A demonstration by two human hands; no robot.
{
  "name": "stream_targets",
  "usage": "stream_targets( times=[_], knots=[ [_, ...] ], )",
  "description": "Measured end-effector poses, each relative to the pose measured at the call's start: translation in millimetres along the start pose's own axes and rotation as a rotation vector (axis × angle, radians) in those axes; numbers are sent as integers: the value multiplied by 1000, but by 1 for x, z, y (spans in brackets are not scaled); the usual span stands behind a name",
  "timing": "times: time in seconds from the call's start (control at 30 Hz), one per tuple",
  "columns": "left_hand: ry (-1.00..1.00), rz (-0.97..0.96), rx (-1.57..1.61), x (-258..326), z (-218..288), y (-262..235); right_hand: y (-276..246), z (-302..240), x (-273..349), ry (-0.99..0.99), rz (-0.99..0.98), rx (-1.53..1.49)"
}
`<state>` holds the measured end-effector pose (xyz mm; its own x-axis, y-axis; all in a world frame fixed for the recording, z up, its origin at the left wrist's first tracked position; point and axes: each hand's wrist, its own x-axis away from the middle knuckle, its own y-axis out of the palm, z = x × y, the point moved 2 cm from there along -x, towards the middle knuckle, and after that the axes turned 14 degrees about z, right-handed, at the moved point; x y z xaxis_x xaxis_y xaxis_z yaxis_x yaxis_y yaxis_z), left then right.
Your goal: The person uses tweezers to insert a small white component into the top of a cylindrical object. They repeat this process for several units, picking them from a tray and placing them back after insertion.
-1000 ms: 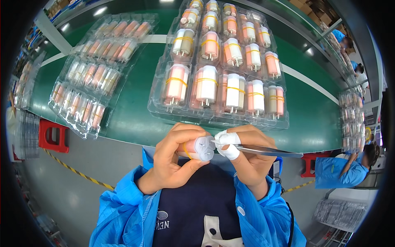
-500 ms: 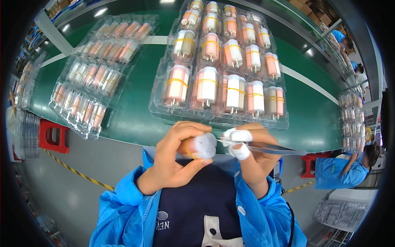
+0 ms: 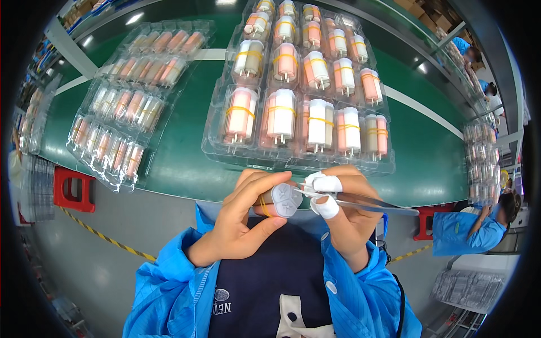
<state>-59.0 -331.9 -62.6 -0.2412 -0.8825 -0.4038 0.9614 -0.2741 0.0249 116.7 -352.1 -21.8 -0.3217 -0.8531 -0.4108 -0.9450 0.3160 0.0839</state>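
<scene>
A: What surface do you see, and what room?

B: A green bench (image 3: 186,163) with a pale stripe across it. Under it is a grey floor (image 3: 107,225) with a yellow-black tape line. It looks like a workshop; a second person in a blue coat (image 3: 465,231) is at the right edge.

A: How many trays are there?

B: Near the person, two clear plastic trays. The middle tray (image 3: 217,149) holds capped cylinders in three rows of five, so fifteen; each has a yellow band. The left tray (image 3: 84,152) has smaller cylinders, which I cannot count. More trays are stacked at the far edges.

A: And the hands?

B: The left hand (image 3: 248,225) has its grip clenched around one cylinder (image 3: 279,201), white cap toward the camera, in front of the chest and just below the bench edge. The right hand (image 3: 344,214), with white tape on two fingertips (image 3: 327,207), is grasping metal tweezers (image 3: 366,201). The tips touch the cap.
</scene>
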Motion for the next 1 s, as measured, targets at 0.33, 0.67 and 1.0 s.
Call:
stream_targets(
  times=[0.33,0.67,1.0],
  knots=[
    [119,128,-73,5,0,3,6,-6,4,-5,-90,0],
    [251,224,-224,0,2,2,10,0,5,2,-84,-6],
    [278,232,-259,0,1,2,10,3,5,6,-84,-3]
  ],
)
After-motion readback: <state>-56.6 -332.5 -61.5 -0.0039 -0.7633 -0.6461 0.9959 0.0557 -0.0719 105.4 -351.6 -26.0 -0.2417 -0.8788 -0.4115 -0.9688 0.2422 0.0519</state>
